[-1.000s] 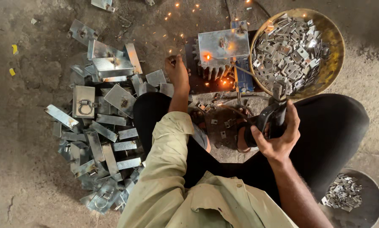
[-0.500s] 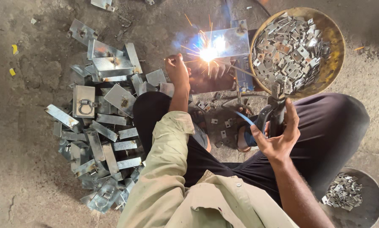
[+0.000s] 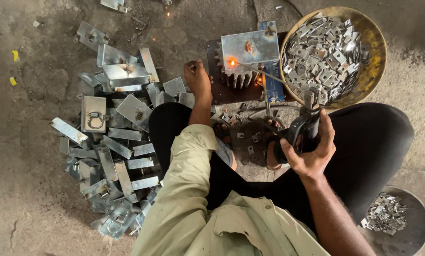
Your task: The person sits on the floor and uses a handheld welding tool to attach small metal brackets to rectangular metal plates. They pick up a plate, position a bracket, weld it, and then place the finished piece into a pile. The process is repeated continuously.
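Right hand (image 3: 312,154), grip closed round the black electrode holder (image 3: 300,134); its thin rod (image 3: 264,74) reaches to a glowing spot on the metal plate (image 3: 249,46), which lies just left of the brass bowl (image 3: 371,35). Left hand (image 3: 196,78), left of the plate, curled; whether it holds anything cannot be told. Plate judged stiff, sharp-edged and hot: take it by a far edge.

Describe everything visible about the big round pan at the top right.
The pan is a wide, shallow round bowl of yellowish, worn metal. It sits on the ground just beyond the person's knee, heaped with small flat grey metal pieces, many with a hole in them. Beside it lies a metal plate. Neither hand touches it.
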